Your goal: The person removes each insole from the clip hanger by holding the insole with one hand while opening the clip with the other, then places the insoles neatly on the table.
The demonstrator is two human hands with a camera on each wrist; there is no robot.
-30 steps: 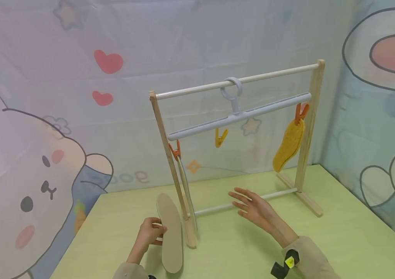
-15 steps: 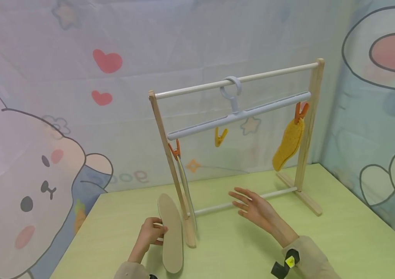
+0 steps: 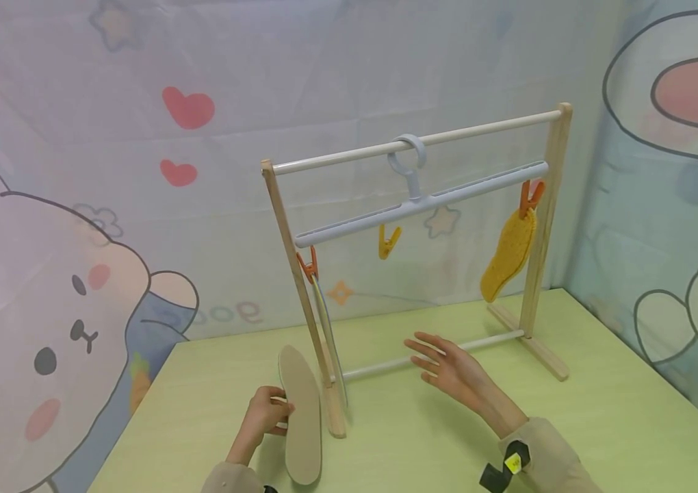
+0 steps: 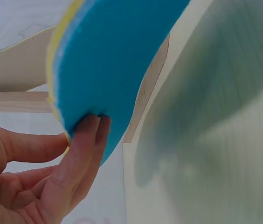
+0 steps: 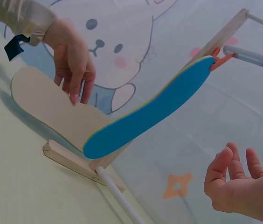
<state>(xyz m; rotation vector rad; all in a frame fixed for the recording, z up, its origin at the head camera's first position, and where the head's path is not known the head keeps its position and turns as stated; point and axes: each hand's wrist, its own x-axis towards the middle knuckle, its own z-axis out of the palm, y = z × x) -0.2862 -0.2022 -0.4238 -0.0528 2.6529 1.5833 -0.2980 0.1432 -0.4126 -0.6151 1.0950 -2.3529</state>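
Observation:
My left hand pinches an insole by its edge, holding it upright beside the rack's left foot. Its beige face shows in the head view, while the left wrist view shows its blue face with fingertips on it. Another blue-and-beige insole hangs at the hanger's left end from an orange clip. My right hand hovers before the rack's lower bar, fingers loosely spread and holding nothing. At the other end, a second orange clip bears a yellow insole.
A wooden rack with white bars stands on the pale green table. From its top bar hangs a pale hanger, with a yellow clip at its middle holding nothing. A printed cloth rises behind.
The insole in my left hand has dipped very slightly. My right hand and the hanging things keep their places.

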